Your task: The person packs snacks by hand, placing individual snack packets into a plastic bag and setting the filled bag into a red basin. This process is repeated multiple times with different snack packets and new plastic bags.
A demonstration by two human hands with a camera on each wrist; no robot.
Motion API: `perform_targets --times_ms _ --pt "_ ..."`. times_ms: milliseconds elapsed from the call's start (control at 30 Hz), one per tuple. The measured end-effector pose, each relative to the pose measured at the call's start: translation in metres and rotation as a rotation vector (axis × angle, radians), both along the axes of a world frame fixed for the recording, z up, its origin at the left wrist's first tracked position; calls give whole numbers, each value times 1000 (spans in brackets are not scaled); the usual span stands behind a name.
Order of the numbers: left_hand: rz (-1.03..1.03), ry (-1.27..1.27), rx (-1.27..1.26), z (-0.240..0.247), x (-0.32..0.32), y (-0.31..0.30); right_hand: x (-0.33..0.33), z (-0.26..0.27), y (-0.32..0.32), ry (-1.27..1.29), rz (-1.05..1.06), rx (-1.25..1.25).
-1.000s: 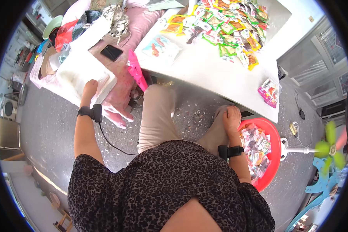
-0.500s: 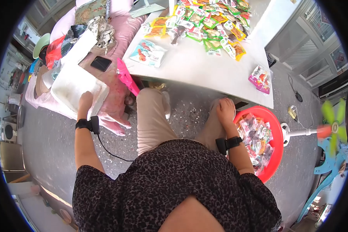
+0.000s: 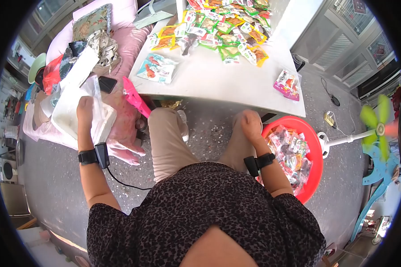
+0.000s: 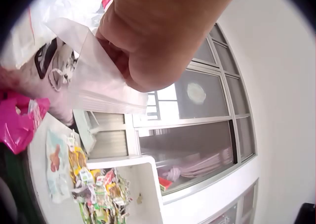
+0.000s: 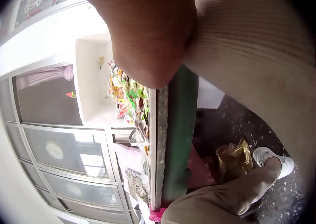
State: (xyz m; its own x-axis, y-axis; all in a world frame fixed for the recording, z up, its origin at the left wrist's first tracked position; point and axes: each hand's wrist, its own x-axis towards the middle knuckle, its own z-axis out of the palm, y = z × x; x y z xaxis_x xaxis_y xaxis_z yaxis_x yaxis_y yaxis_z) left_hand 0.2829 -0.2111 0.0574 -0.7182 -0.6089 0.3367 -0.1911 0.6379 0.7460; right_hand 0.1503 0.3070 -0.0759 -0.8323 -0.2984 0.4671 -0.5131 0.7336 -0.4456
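Observation:
My left hand (image 3: 85, 113) pinches a clear plastic bag (image 4: 101, 83) by its edge, and the bag hangs loosely from the curled fingers. Below that hand, a white foam box (image 3: 106, 127) sits on the pink-covered surface (image 3: 124, 111), partly hidden by the hand and bag. On the right knee (image 3: 236, 138) rests my right hand (image 3: 251, 124), holding nothing visible; its fingertips are hidden in the right wrist view. Beside it on the floor stands a red basin (image 3: 317, 162) filled with small wrapped packets (image 3: 292, 153).
Many colourful snack packets (image 3: 227, 26) are heaped on the white table (image 3: 209, 84). A blue-white pouch (image 3: 157, 68) and a pink pouch (image 3: 288, 85) lie near its front edge. A phone (image 3: 107, 84) and a bright pink bag (image 3: 135, 97) are at left; a fan (image 3: 380, 129) stands at right.
My left hand has risen from the foam box, bringing up the clear plastic bag. My right hand has stayed on the knee, its fingers now more curled. The head view has shifted right.

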Motion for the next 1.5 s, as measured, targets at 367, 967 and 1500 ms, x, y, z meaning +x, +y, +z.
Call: perform_targets --times_ms 367,967,1500 --pt "-653 87 108 -40 -103 225 4 83 -97 -743 440 -854" --pt "-647 229 -30 -28 -95 302 -9 83 -91 -926 258 -1078" --pt "-665 -115 47 -27 -90 307 -1 94 -86 -790 391 -820"
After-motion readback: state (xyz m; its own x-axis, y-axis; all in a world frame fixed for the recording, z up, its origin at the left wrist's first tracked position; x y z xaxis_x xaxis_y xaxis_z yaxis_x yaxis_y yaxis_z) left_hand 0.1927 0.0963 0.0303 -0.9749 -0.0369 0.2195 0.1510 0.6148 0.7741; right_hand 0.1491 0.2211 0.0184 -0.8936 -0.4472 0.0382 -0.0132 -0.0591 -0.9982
